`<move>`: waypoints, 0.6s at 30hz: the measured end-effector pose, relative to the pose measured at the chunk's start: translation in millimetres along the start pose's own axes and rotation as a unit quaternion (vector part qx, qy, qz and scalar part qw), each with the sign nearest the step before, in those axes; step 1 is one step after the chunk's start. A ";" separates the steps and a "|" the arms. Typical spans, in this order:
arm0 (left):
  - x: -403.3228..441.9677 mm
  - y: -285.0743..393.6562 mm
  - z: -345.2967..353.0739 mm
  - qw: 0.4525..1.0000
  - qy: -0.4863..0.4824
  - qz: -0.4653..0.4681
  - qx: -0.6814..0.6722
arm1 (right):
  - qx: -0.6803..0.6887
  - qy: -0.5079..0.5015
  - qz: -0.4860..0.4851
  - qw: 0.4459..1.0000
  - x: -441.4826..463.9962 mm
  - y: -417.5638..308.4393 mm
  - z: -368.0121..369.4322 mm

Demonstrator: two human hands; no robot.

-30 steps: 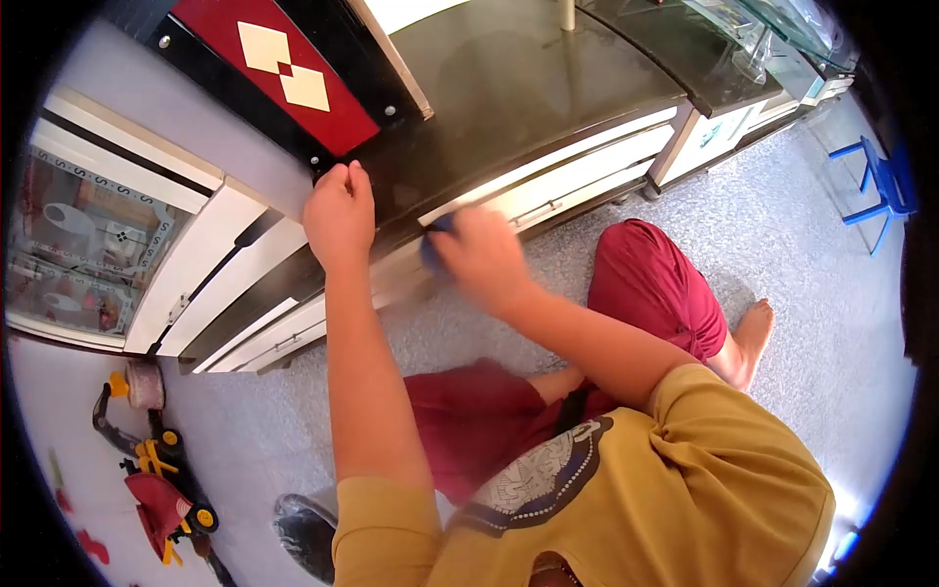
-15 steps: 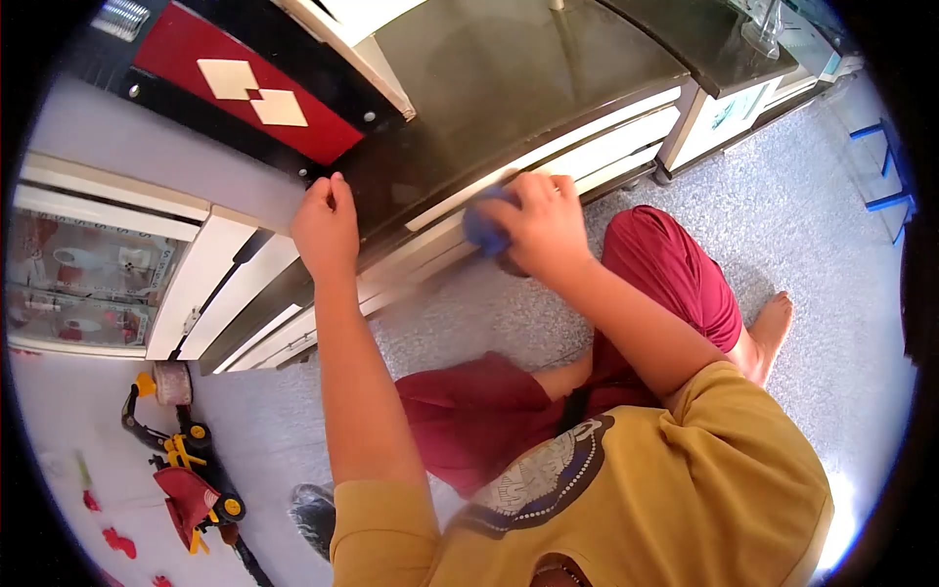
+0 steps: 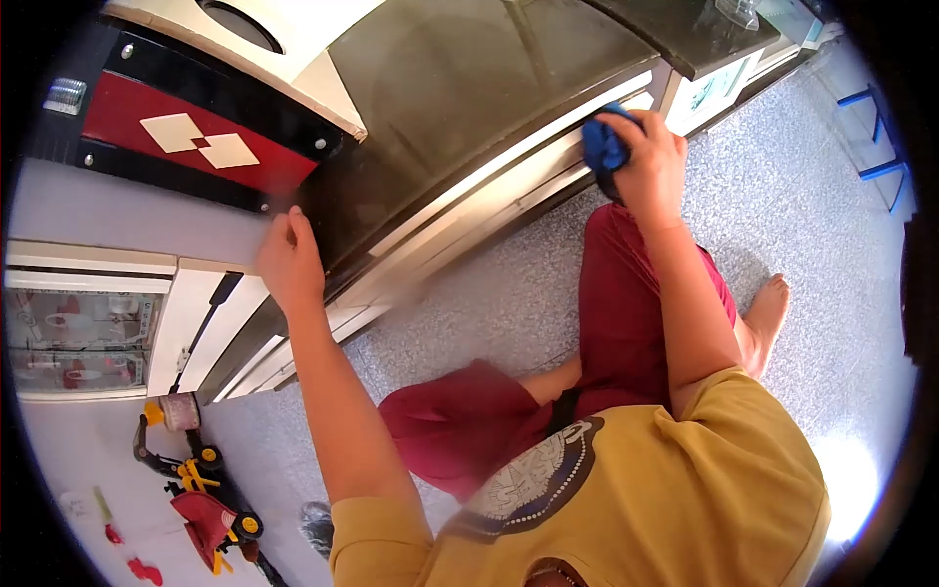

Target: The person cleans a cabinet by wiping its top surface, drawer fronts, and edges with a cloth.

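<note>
My right hand (image 3: 653,168) grips a bunched dark blue cloth (image 3: 603,147) by the light front edge of the low cabinet (image 3: 509,210), near its right end. Whether the cloth touches the cabinet front is hard to tell. Further left, my left hand (image 3: 293,259) is closed in a loose fist beside the front edge of the dark glossy top (image 3: 430,108). Nothing shows between its thumb and curled fingers. Just above that hand lies the corner of a red and black panel (image 3: 254,176) with two cream diamonds.
A toy digger (image 3: 205,528) stands on the floor at lower left, below a glass-fronted cabinet (image 3: 83,338). My bent legs in maroon trousers (image 3: 636,303) rest on the speckled floor (image 3: 763,196). A blue metal frame (image 3: 880,166) stands at far right.
My right hand has moved right and away from me along the cabinet front with the blue cloth. My left hand stays closed by the top's edge, while the view has shifted slightly.
</note>
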State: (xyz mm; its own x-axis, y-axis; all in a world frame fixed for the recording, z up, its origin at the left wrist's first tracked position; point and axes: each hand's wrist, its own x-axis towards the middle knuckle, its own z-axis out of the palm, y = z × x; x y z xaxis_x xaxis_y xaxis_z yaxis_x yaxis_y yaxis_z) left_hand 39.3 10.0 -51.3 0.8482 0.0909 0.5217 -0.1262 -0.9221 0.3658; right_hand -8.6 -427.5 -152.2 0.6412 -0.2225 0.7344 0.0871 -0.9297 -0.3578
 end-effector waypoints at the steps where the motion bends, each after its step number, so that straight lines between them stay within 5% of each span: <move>1: 0.2 -1.3 0.3 1.000 0.003 0.000 -0.005 | -0.013 -0.012 0.034 0.999 0.7 13.4 1.6; 9: -0.9 3.0 1.0 1.000 0.016 0.008 0.000 | -0.072 0.006 0.093 0.993 4.0 17.0 0.7; 18: -3.6 13.3 -5.3 1.000 0.026 0.005 -0.007 | 0.078 -0.105 -0.049 0.990 -33.4 -112.0 7.2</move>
State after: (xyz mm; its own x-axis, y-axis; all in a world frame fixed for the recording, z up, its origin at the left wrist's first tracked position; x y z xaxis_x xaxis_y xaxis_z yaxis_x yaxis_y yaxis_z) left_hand 31.9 -0.6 -44.2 0.8191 0.1021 0.5645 -0.1412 -0.9179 0.3709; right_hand -34.2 -313.9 -140.8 0.7666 -0.0526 0.6400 0.2625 -0.8839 -0.3870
